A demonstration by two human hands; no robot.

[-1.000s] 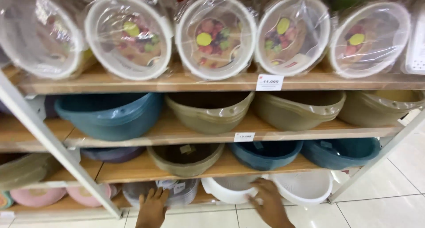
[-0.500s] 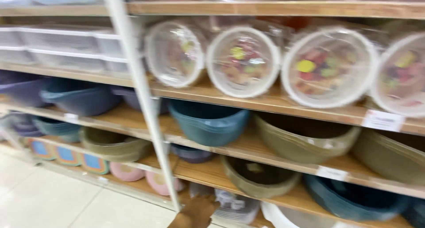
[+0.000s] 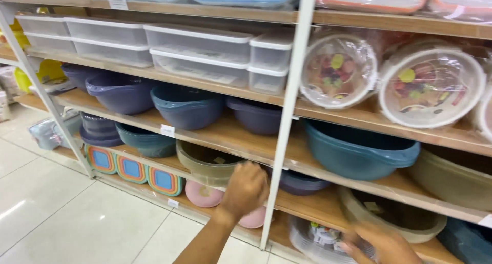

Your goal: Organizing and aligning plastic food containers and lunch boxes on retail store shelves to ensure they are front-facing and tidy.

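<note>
1. View's swung left since a second ago: the wrapped round tubs that filled the top row now sit at 2 o'clock, and the white lidded boxes (image 3: 197,48) are new.
2. My left hand (image 3: 246,189) has come up to the beige basin (image 3: 210,166), fingers loosely curled, grip holding nothing.
3. My right hand (image 3: 382,243) is at 5 o'clock by the clear wrapped tub (image 3: 318,236); too blurry to tell its grip.

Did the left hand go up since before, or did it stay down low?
Yes. The left hand rose from the bottom shelf to the olive basin one shelf higher, though the camera swung too.
</note>
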